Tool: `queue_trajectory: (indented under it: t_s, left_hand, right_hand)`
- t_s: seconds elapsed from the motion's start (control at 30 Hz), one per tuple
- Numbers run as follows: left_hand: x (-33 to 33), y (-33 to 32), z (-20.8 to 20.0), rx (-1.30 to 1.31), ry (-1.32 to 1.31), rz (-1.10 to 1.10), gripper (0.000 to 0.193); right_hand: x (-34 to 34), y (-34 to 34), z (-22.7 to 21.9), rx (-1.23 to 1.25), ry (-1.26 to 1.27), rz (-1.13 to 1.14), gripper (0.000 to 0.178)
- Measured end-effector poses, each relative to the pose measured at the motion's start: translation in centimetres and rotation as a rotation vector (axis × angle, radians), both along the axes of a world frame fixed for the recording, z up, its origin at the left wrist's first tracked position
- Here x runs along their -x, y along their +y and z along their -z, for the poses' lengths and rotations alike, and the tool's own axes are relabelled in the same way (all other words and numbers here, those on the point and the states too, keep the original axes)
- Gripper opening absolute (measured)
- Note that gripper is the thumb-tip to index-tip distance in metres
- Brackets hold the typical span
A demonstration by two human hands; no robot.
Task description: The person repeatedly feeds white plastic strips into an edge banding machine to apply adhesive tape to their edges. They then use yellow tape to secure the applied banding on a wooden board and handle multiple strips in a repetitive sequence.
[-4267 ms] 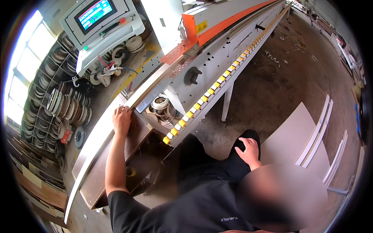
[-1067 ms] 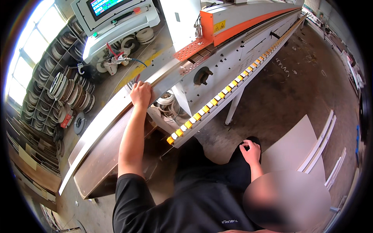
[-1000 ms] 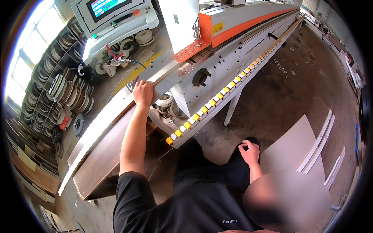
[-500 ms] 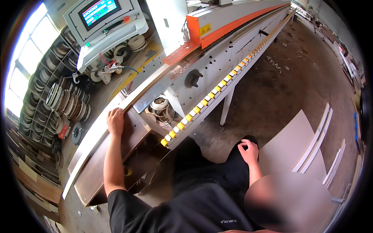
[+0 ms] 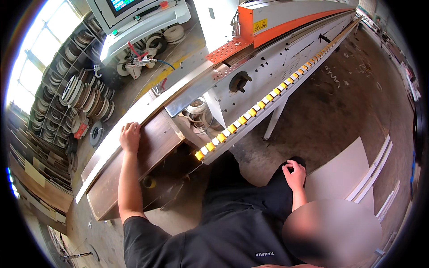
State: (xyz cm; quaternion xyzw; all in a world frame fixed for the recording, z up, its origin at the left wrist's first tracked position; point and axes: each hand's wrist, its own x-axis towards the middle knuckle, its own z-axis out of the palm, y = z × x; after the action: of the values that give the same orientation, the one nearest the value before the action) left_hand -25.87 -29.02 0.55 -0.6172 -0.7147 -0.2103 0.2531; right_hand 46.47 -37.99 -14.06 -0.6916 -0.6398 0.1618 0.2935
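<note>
A long, narrow white strip of board (image 5: 99, 169) runs along the top of a brown wooden cabinet (image 5: 147, 142) and up to the machine (image 5: 304, 27) with its orange trim. My left hand (image 5: 130, 137) is bent over the strip's near edge, fingers together and pressed onto it; the fingertips are partly hidden. Resting on my right knee, my right hand (image 5: 295, 175) is loosely closed, thumb against the fingers, and nothing shows in it.
A rail of yellow and white rollers (image 5: 252, 112) slants along the machine's front. The control panel (image 5: 143, 31) stands far left, beyond it a rack of edging rolls (image 5: 80, 96). Pale boards (image 5: 342, 172) and white strips (image 5: 371, 172) lie to my right.
The view has shifted. The white strip has slid towards the machine, its tail sticking out less past the cabinet. My left hand is farther from the machine's metal plate; my right hand stays on the knee.
</note>
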Motion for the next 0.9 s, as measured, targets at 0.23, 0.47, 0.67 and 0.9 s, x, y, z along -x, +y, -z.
queue_trajectory:
  t_s: [0.23, 0.47, 0.67, 0.9]
  left_hand:
    - [-4.9, 5.1, -0.2, 0.009, -0.007, 0.005, 0.014]
    - [-9.1, 10.3, 0.2, -0.040, 0.022, 0.067, 0.017]
    - [-12.1, 14.4, 0.8, 0.042, 0.051, 0.074, 0.017]
    - [-15.1, 18.2, 1.5, -0.054, -0.019, 0.227, 0.018]
  right_hand:
    - [0.5, 0.7, -0.2, -0.017, 0.010, -0.027, 0.029]
    - [3.0, 1.7, -0.7, -0.001, -0.057, -0.106, 0.027]
    - [1.1, 0.4, 0.1, 0.019, -0.034, -0.056, 0.028]
    - [0.7, 0.0, 0.3, -0.015, -0.023, -0.059, 0.028]
